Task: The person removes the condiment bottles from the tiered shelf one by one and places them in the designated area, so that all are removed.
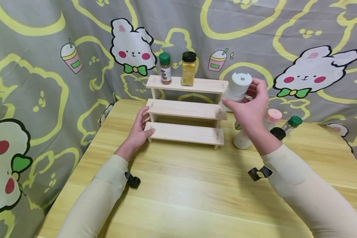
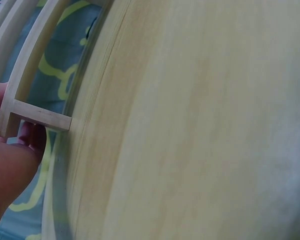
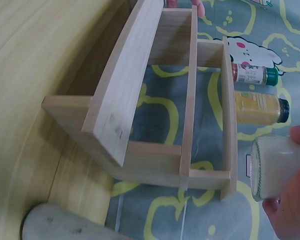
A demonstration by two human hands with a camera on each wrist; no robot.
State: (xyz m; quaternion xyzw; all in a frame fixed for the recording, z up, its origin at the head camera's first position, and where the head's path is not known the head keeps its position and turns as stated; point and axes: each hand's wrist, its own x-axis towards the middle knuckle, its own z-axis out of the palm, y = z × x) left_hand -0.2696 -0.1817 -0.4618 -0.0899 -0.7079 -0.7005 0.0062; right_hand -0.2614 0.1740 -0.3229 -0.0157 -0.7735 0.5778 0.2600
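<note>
A three-tier wooden rack [image 1: 184, 134] stands on the table. My left hand [image 1: 138, 129] grips its left end, thumb over the lowest shelf; the left wrist view shows the fingers around the rack's end frame [image 2: 40, 115]. In my right hand [image 1: 253, 105] is a white-lidded jar [image 1: 241, 82] with pale contents, held in the air at the right end of the top shelf. The right wrist view shows the jar's base [image 3: 265, 167] apart from the shelf. On the top shelf stand a green-capped spice bottle [image 1: 165, 68] and a black-capped yellow spice jar [image 1: 188, 69].
Right of the rack, partly behind my right arm, stand a pink-lidded jar [image 1: 273, 117], a green-capped bottle [image 1: 293, 124], a black-capped jar [image 1: 277, 133] and a whitish container [image 1: 242, 140]. A patterned curtain [image 1: 172, 19] hangs behind the wooden table [image 1: 178, 191].
</note>
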